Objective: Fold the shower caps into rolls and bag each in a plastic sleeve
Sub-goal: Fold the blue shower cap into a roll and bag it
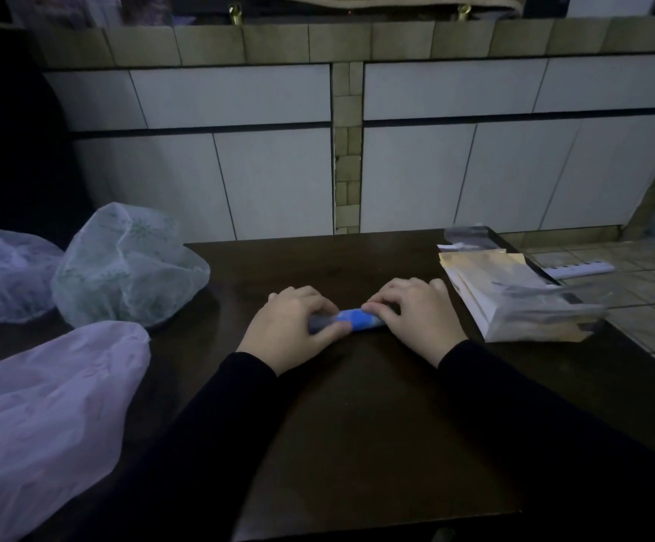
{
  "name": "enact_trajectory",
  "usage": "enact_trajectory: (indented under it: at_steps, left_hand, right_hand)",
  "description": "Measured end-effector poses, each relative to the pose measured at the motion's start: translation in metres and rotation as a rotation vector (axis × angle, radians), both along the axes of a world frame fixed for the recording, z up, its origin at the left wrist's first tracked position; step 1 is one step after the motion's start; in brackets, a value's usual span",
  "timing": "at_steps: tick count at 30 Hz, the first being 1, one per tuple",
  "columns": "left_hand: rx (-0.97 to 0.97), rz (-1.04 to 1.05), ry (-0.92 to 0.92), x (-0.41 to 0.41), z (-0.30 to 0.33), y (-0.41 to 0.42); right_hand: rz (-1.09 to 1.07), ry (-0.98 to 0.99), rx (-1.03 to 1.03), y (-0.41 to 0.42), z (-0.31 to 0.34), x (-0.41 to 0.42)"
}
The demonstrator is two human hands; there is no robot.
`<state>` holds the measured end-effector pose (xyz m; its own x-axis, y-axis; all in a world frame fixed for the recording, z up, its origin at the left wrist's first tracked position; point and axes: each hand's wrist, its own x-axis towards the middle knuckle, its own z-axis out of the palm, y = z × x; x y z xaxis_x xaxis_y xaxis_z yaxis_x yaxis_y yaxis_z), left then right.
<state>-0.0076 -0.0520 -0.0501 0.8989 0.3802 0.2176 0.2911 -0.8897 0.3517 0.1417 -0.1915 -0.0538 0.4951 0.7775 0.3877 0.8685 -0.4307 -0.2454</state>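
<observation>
Left hand: your left hand (292, 326) curls over the left end of the roll, fingers on top and thumb at the near side, its grip closed around it.
Right hand: your right hand (412, 314) holds the right end the same way, fingertips (372, 307) pressing down on the top of the roll.
Roll: the blue shower cap roll (357, 320) lies flat on the dark surface (357, 424), crosswise in front of you, between your two hands.
Sleeves: a stack of plastic sleeves (513, 303) sits near your right hand, at the right edge of the surface.
Bags: three thin plastic bags lie to your left, a greenish bag (126, 264) farthest back, a pale bag (5, 275) beside it, and a large lilac bag (44, 416) nearest you.
Backdrop: a tiled wall (278, 170) stands beyond the surface.
</observation>
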Motion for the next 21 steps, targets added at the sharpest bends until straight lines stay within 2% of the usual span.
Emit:
enact_trajectory:
  at_steps: [6, 10, 14, 21]
  left_hand:
    - [0.013, 0.08, -0.006, 0.004, -0.003, 0.001]
    - [0.046, 0.071, 0.021, 0.003, -0.002, 0.001]
    - [0.199, 0.029, 0.06, -0.003, 0.0, -0.004]
    - [0.222, 0.004, 0.042, -0.002, 0.001, -0.005]
  right_hand:
    - [0.074, 0.037, -0.177, -0.01, 0.006, 0.006]
    - [0.08, -0.014, -0.203, -0.007, 0.007, 0.0]
    - [0.12, -0.085, -0.233, -0.009, 0.007, -0.006]
    - [0.172, -0.022, -0.235, -0.016, 0.01, 0.0]
